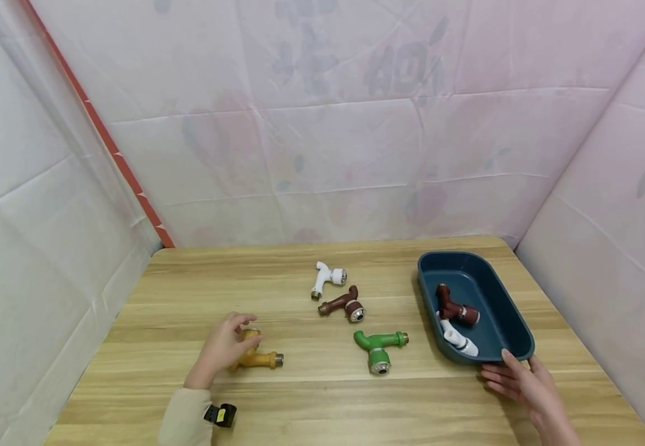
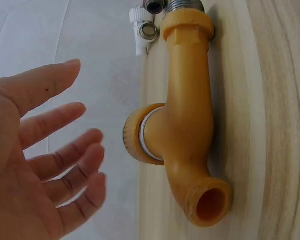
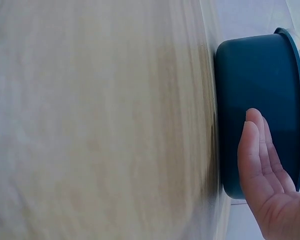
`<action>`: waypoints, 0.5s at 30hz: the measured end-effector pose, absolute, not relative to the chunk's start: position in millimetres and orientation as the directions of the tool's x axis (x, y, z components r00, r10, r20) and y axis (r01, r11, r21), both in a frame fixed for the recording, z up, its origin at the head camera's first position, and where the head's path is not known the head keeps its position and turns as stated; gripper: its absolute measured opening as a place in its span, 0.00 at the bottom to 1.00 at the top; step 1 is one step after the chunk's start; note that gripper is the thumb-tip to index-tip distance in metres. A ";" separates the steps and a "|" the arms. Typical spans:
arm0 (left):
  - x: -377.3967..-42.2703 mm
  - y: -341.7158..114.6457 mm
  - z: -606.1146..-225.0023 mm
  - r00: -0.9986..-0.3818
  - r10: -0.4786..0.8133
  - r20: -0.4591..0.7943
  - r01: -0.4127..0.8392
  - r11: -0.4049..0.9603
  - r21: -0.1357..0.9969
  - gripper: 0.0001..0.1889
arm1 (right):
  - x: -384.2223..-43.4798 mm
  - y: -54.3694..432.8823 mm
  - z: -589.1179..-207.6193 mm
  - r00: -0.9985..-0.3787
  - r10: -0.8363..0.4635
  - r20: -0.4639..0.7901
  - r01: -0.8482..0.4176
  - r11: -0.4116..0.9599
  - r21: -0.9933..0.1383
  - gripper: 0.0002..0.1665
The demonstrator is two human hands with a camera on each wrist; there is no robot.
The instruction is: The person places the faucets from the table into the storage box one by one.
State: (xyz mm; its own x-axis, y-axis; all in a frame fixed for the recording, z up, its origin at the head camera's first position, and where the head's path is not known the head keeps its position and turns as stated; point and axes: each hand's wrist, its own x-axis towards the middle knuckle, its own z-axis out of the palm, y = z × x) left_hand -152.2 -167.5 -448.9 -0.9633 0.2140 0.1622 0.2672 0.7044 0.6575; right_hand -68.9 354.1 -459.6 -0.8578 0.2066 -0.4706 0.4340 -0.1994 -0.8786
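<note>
A deep teal tub [image 1: 481,288], smooth-walled and rounded at the corners, is set on the wood-grained tabletop [image 1: 311,415]. Its near rim is gripped by the right hand [image 1: 531,387], thumb laid over the lip, fingers pressed nearly straight along the outer wall. Inside the tub, a glossy brown tap [image 1: 456,311] is seen lying beside a white tap [image 1: 453,337]. Well left of the tub, a mustard tap [image 1: 266,359] is found on the wood (ribbed knob, threaded metal end, hollow round spout); beside its knob the left hand [image 1: 222,347] is held, fingers spread and loosely bent, nothing gripped. Just left of the tub's near end, a T-shaped green tap [image 1: 379,342] is laid. Left of the tub's middle, a maroon tap [image 1: 340,303] and a second white tap [image 1: 324,278], both with threaded metal ends, are noted close together.
</note>
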 end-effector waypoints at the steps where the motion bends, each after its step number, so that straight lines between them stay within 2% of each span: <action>1: -152.5 -168.2 -448.4 -0.966 0.212 0.149 0.257 0.712 0.654 0.20 | -68.6 354.4 -460.1 -0.858 0.205 -0.471 0.433 -0.204 -0.878 0.24; 4: -153.2 -170.0 -448.1 -0.972 0.209 0.104 0.227 0.732 0.642 0.24 | -68.7 354.9 -460.2 -0.856 0.207 -0.474 0.436 -0.204 -0.876 0.21; 8: -154.0 -172.4 -449.8 -0.974 0.219 0.055 0.205 0.757 0.620 0.28 | -69.2 354.7 -459.1 -0.850 0.210 -0.483 0.446 -0.199 -0.873 0.24; 15: -158.6 -176.1 -457.8 -0.967 0.255 -0.021 0.182 0.742 0.645 0.30 | -68.9 353.0 -456.1 -0.851 0.210 -0.481 0.448 -0.188 -0.874 0.28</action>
State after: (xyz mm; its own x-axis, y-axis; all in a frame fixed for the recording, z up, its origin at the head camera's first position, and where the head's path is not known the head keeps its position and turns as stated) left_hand -158.6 -176.1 -457.8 -0.9667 0.2550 -0.0208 0.1819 0.7422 0.6450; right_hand -68.9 353.0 -456.1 -0.8512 0.2098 -0.4810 0.4477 -0.1878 -0.8742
